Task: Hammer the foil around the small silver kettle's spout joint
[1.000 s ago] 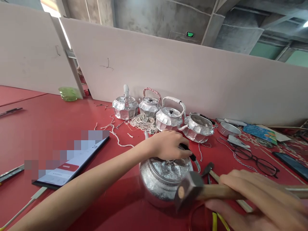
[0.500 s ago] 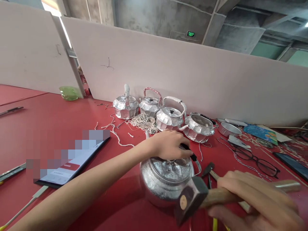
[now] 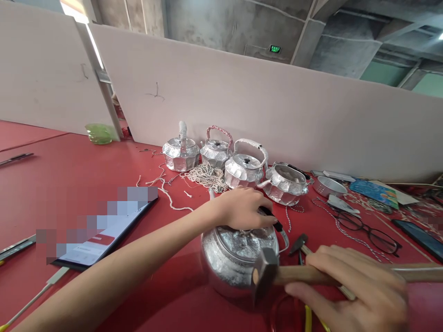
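Standing at the lower centre of the frame, a silver kettle [image 3: 223, 272] with a textured lid [image 3: 245, 242] rests on a red tabletop [image 3: 166, 286]. Left hand [image 3: 242, 207]: laid over the top of the kettle, fingers closed around its black handle [image 3: 278, 226]. Right hand [image 3: 363, 286], lower right: gripping the wooden shaft of a hammer [image 3: 294, 275]. The hammer's head overlaps the near right side of the kettle's body; contact cannot be confirmed.

Just beyond, right of the kettle, a second hammer [image 3: 299, 243] lies partly hidden by the right hand. A yellow-handled tool [image 3: 308, 318] shows in part at the bottom edge.

At the centre of the frame, four faceted kettles [image 3: 242, 174] stand in a row; the rightmost is open-topped. A heap of cord [image 3: 206, 176] lies before them. Centre right: a perforated metal bowl [image 3: 330, 186], eyeglasses [image 3: 358, 226] and a dark phone [image 3: 420, 237]. Left: a lit phone [image 3: 100, 251] with a cable attached, its display partly obscured. A green container [image 3: 99, 133] sits near a pale partition [image 3: 277, 106]. A green exit sign [image 3: 275, 49] shows at upper right.
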A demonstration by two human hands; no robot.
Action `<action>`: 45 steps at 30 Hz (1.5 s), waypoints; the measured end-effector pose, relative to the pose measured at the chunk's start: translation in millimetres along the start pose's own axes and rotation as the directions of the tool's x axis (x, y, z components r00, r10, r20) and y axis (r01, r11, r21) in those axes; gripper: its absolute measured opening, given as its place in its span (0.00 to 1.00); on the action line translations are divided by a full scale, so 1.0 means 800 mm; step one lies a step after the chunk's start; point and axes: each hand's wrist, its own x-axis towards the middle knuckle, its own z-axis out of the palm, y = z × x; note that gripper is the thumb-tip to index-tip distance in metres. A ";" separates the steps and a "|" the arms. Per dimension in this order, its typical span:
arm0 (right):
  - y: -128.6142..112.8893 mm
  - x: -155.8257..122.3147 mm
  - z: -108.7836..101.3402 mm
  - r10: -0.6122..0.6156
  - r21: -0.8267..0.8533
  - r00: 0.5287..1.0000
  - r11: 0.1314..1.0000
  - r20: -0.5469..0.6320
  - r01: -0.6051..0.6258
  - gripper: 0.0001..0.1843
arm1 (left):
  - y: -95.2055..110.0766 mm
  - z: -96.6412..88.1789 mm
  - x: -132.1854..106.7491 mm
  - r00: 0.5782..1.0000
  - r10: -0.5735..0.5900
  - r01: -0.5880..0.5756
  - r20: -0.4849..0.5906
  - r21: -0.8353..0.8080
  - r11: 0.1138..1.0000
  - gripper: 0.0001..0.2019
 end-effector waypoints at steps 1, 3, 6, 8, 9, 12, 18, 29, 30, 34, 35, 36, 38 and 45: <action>0.000 -0.001 0.000 0.001 -0.001 1.000 1.000 0.000 -0.001 0.16 | 0.000 0.000 0.000 1.000 0.002 -0.002 0.000 0.001 1.000 0.16; 0.001 -0.002 0.000 -0.002 0.022 1.000 1.000 -0.026 0.003 0.16 | -0.001 -0.001 -0.001 1.000 -0.001 0.001 0.001 0.004 1.000 0.16; 0.000 -0.001 0.001 -0.007 0.022 1.000 1.000 -0.024 0.007 0.16 | -0.001 -0.001 -0.001 1.000 -0.004 0.004 0.003 0.004 1.000 0.16; -0.002 -0.001 0.003 0.007 0.003 0.999 1.000 -0.036 -0.007 0.15 | 0.000 -0.001 -0.001 1.000 -0.007 0.007 0.004 0.003 1.000 0.16; -0.002 -0.001 0.003 0.016 0.005 0.998 1.000 -0.066 -0.016 0.16 | 0.000 -0.001 -0.001 1.000 -0.009 0.009 0.006 0.002 1.000 0.17; -0.003 -0.002 0.003 0.010 0.006 0.997 1.000 -0.083 -0.009 0.15 | 0.000 -0.001 -0.001 1.000 -0.011 0.011 0.010 0.001 1.000 0.17; -0.002 -0.006 -0.001 0.050 0.001 0.990 0.999 -0.128 -0.051 0.15 | -0.001 -0.002 -0.001 1.000 -0.010 0.009 0.008 0.009 1.000 0.17; 0.006 -0.009 0.004 -0.016 0.012 0.996 1.000 -0.086 0.017 0.14 | -0.001 -0.001 -0.001 1.000 -0.015 0.015 0.003 0.013 1.000 0.17; 0.006 -0.010 0.004 -0.009 0.022 0.995 1.000 -0.095 0.011 0.15 | -0.001 -0.001 -0.001 1.000 -0.015 0.015 0.003 0.013 1.000 0.17; 0.004 -0.011 0.004 0.001 0.006 0.999 1.000 -0.055 -0.001 0.14 | -0.001 0.000 0.000 1.000 -0.013 0.013 0.004 0.009 1.000 0.17; 0.003 -0.011 0.004 0.013 0.005 0.997 1.000 -0.076 -0.013 0.14 | -0.002 0.000 0.000 1.000 -0.013 0.013 0.005 0.010 1.000 0.17; 0.003 -0.011 0.004 0.024 0.010 0.995 1.000 -0.096 -0.023 0.14 | -0.002 0.000 0.000 1.000 -0.014 0.014 0.005 0.012 1.000 0.17; 0.003 -0.012 0.005 0.013 0.010 0.995 1.000 -0.099 -0.012 0.14 | -0.002 0.000 0.000 1.000 -0.014 0.014 0.005 0.016 1.000 0.17; 0.003 -0.022 0.005 0.025 0.004 0.993 1.000 -0.118 -0.025 0.15 | -0.001 -0.001 -0.001 1.000 -0.015 0.015 0.005 0.015 1.000 0.17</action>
